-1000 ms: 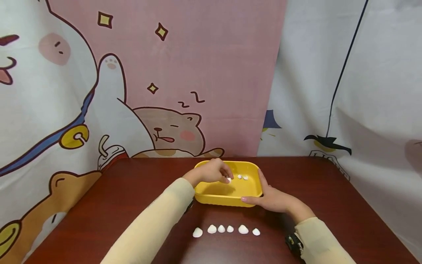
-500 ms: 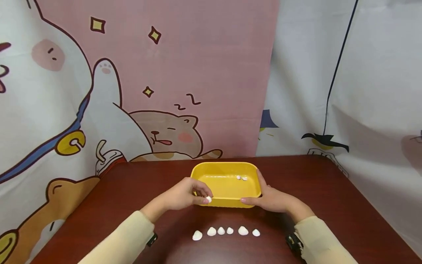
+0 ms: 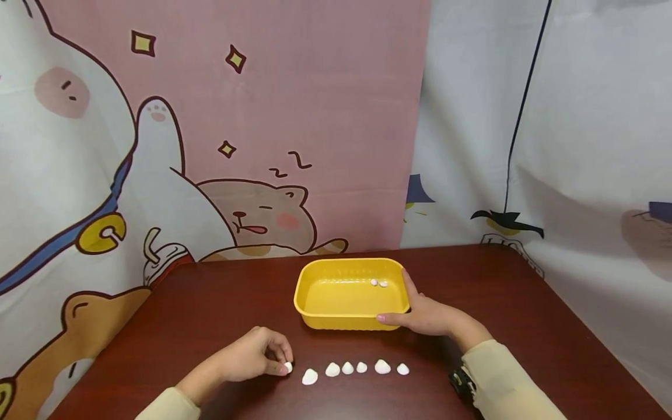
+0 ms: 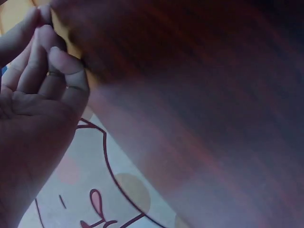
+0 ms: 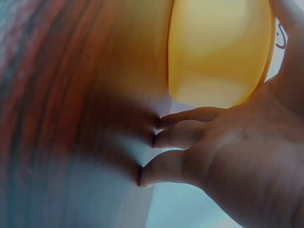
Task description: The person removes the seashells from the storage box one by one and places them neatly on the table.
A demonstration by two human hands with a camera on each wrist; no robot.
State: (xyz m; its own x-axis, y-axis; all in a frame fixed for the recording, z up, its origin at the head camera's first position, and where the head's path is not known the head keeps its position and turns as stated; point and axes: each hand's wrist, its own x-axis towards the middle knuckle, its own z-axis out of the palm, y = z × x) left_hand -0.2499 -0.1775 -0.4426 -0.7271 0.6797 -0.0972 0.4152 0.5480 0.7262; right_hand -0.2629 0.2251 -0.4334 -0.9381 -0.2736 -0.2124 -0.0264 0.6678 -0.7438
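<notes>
Thumb and fingertips of my left hand (image 3: 254, 354) pinch a small white seashell (image 3: 288, 367), close over the table at the left end of a row of white seashells (image 3: 332, 370). In the left wrist view the left hand's fingers (image 4: 64, 61) are bent together, and the shell is hidden. My right hand (image 3: 429, 315) holds the near right corner of a yellow plastic tray (image 3: 341, 322), thumb on the front wall and index finger along the right side. Its other fingertips touch the table in the right wrist view.
Two small white shells (image 3: 384, 284) lie inside the tray, towards its right back. The dark red-brown tabletop (image 3: 231, 303) lies under everything. Behind it hangs a cartoon-printed cloth (image 3: 336, 116), and a white one (image 3: 588, 146) is at the right.
My left hand has come out of the tray with the shell and moved left and towards me, down beside the row. The right hand has kept its hold on the tray; the view has shifted slightly.
</notes>
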